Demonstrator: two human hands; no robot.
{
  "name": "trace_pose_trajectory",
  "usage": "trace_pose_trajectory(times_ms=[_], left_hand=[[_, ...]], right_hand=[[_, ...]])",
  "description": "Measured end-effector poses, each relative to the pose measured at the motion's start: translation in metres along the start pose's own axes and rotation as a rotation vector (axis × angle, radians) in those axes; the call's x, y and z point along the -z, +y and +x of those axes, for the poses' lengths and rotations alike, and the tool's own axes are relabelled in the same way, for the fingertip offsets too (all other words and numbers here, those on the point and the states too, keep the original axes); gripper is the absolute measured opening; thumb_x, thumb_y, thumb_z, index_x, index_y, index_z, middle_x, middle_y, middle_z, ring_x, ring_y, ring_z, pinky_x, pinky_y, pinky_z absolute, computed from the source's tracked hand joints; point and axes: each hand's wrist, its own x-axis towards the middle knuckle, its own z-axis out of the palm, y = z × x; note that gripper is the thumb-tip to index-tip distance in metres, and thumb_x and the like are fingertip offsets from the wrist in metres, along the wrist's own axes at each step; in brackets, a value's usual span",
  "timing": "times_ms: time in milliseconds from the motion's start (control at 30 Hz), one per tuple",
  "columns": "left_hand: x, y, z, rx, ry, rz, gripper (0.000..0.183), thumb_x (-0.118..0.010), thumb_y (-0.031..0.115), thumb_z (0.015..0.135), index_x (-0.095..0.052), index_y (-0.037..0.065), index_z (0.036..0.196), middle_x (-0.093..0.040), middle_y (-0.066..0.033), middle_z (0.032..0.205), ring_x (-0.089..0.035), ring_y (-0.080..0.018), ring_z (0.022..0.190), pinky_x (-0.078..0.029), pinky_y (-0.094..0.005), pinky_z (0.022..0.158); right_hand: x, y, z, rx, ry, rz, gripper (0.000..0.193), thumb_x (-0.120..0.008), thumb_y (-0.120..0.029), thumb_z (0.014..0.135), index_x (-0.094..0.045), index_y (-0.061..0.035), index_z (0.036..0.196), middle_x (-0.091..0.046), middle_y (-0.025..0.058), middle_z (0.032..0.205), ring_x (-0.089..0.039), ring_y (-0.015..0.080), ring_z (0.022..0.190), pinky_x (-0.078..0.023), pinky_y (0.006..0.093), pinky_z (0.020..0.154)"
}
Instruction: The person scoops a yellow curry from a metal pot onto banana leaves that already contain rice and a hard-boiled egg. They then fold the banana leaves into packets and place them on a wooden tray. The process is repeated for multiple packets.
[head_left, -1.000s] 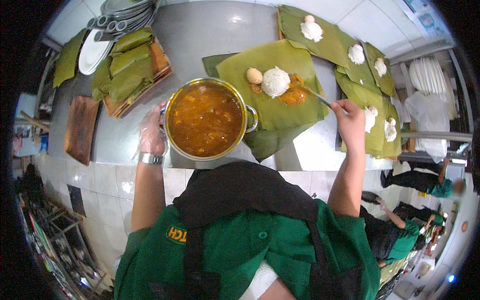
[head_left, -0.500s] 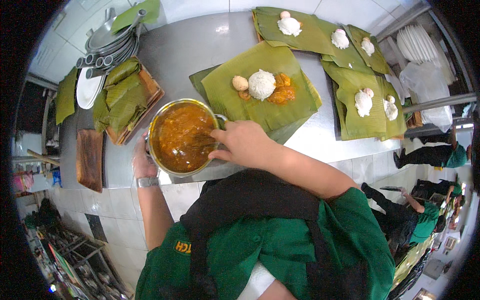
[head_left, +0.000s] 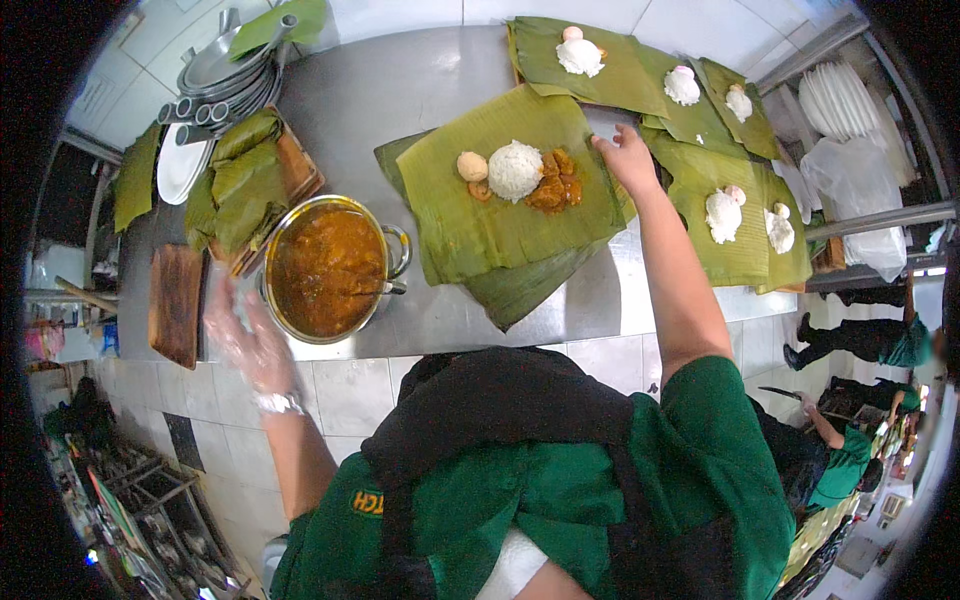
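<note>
My left hand [head_left: 248,335], in a clear plastic glove and slightly blurred, is beside the pot with its fingers apart and nothing in them. The steel pot [head_left: 398,250] holds orange-brown stew [head_left: 325,265], and a utensil handle [head_left: 390,287] sticks out at its right side. My bare right hand [head_left: 628,160] is open at the upper right edge of the middle banana leaf [head_left: 460,235]; whether it touches the leaf I cannot tell. On that leaf lie a mound of white rice [head_left: 516,171], an egg [head_left: 472,166] and pieces of sauced meat [head_left: 554,185].
Several banana leaves [head_left: 690,195] with rice and eggs lie at the right and back. Folded leaf parcels [head_left: 245,185] sit on a wooden tray at left, near stacked pans [head_left: 225,85], a white plate [head_left: 180,172] and a wooden board [head_left: 174,310]. Other people [head_left: 840,460] work at far right.
My right hand has let go of the utensil in the pot and moved right and away to the leaf. My left hand has come off the pot. The pot sits slightly further left.
</note>
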Motion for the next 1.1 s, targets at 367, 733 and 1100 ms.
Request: trace_pose_trajectory(times_ms=[367, 733, 1100], left_hand=[[-0.094, 0.157, -0.086, -0.451, -1.042, 0.041, 0.108, -0.083, 0.044, 0.065, -0.028, 0.011, 0.152, -0.022, -0.0187, 0.158, -0.023, -0.0369, 0.145, -0.020, -0.0584, 0.115], [-0.114, 0.128, -0.130, -0.527, -0.804, -0.022, 0.095, -0.077, 0.029, 0.067, -0.034, 0.010, 0.149, -0.021, -0.0220, 0.158, -0.025, -0.0406, 0.144, -0.019, -0.0605, 0.114], [-0.148, 0.121, -0.089, -0.712, -0.466, -0.077, 0.070, -0.073, 0.013, 0.059, -0.060, 0.028, 0.126, -0.055, -0.0022, 0.139, -0.052, -0.0222, 0.129, -0.030, -0.0546, 0.108]], right_hand=[[-0.032, -0.037, 0.092, -0.182, -0.412, 0.490, 0.057, -0.072, -0.012, 0.078, -0.056, 0.0043, 0.130, -0.064, 0.0115, 0.118, -0.061, 0.0225, 0.103, -0.047, 0.0372, 0.092], [-0.019, -0.021, 0.086, 0.222, -0.483, 0.466, 0.044, -0.067, -0.003, 0.078, -0.063, 0.0021, 0.121, -0.068, 0.0072, 0.113, -0.059, 0.0172, 0.103, -0.044, 0.0303, 0.092], [-0.025, -0.030, 0.064, 0.154, -0.304, 0.507, 0.035, -0.069, -0.011, 0.083, -0.066, 0.0008, 0.116, -0.070, 0.0059, 0.108, -0.061, 0.0160, 0.097, -0.045, 0.0295, 0.090]])
